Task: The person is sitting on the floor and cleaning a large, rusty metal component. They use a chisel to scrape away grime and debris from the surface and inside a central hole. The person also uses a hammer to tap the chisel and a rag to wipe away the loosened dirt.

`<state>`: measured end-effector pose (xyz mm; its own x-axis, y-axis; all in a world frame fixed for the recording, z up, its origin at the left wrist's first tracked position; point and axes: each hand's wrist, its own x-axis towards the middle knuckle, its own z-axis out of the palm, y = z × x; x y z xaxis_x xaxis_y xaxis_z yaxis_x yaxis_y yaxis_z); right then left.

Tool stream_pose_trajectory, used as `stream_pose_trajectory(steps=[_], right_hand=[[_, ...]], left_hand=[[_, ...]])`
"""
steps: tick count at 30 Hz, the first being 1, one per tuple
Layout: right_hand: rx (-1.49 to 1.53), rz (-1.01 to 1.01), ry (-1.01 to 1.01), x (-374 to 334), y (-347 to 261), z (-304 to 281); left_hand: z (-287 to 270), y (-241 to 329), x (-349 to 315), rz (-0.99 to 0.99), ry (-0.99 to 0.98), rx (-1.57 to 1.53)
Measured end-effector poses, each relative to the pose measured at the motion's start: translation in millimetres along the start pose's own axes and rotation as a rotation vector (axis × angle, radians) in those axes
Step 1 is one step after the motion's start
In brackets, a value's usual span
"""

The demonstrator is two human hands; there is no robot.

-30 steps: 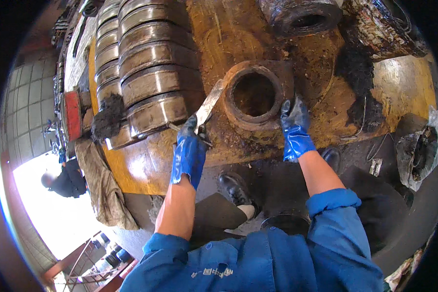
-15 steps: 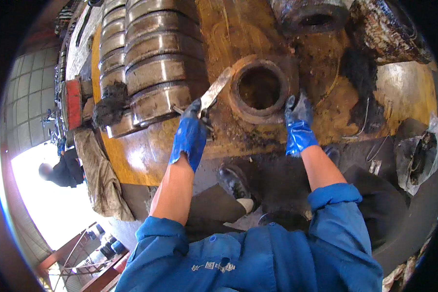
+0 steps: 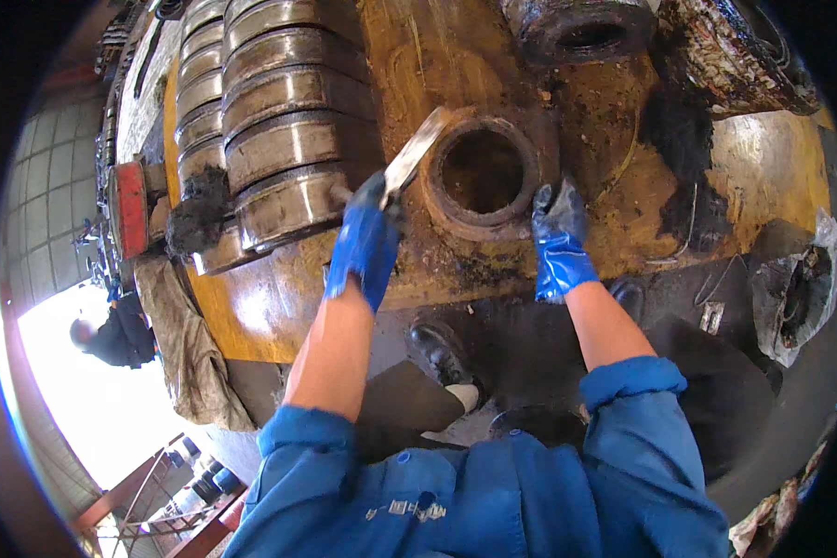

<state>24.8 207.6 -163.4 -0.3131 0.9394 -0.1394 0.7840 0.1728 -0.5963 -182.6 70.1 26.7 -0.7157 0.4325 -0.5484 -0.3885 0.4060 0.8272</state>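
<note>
Rust-brown metal ring point(image 3: 479, 221), on worktable point(image 3: 260, 321). Flat-bladed scraper point(image 3: 412, 156): tip shifted farther toward ring's far-left rim; work seems centred there. Our left hand point(image 3: 365, 234), left of ring, clenched on scraper; right hand point(image 3: 562, 238) at ring's right edge, grip unclear.

White ltrs point(image 3: 406, 510) on chest of blue work jkt point(image 3: 493, 484), seemingly too blurry to read.

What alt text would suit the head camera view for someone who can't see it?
A person's blue-gloved left hand holds a long flat blade beside a rusty ring-shaped part, with the blue-gloved right hand at the part's right edge. Banded metal pieces lie to the left on a grimy yellowish table.
</note>
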Motion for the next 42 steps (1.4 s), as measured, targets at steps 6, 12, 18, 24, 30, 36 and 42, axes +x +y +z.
stream_pose_trajectory(steps=[6, 12, 18, 24, 30, 36, 42], right_hand=[[-0.014, -0.008, -0.013, 1.8, -8.1, -9.3], [0.013, -0.036, 0.031, -3.2, 7.3, 2.9], [-0.018, -0.013, 0.009, 1.5, 0.1, -1.7], [-0.019, -0.014, -0.081, 3.1, -7.1, -41.3], [1.221, 0.129, -0.758, -22.7, -58.3, -68.2], [1.033, -0.22, -1.082, -53.4, -96.6, -122.0], [1.196, 0.297, -1.012, -23.8, -60.0, -31.3]], left_hand=[[-22.6, -4.4, 5.9, -0.279, 0.252, -0.034], [-5.5, 28.6, 0.0, -0.018, 0.062, 0.361], [-0.6, -17.0, 15.1, -0.063, 0.3, -0.028], [81.7, -15.1, -19.1, 0.064, 0.221, 0.382], [90.0, -51.5, -15.6, 0.106, 0.139, 0.475], [71.5, -86.5, -19.4, 0.212, 0.141, 0.505], [75.9, -59.9, -48.2, -0.077, 0.05, 0.541]])
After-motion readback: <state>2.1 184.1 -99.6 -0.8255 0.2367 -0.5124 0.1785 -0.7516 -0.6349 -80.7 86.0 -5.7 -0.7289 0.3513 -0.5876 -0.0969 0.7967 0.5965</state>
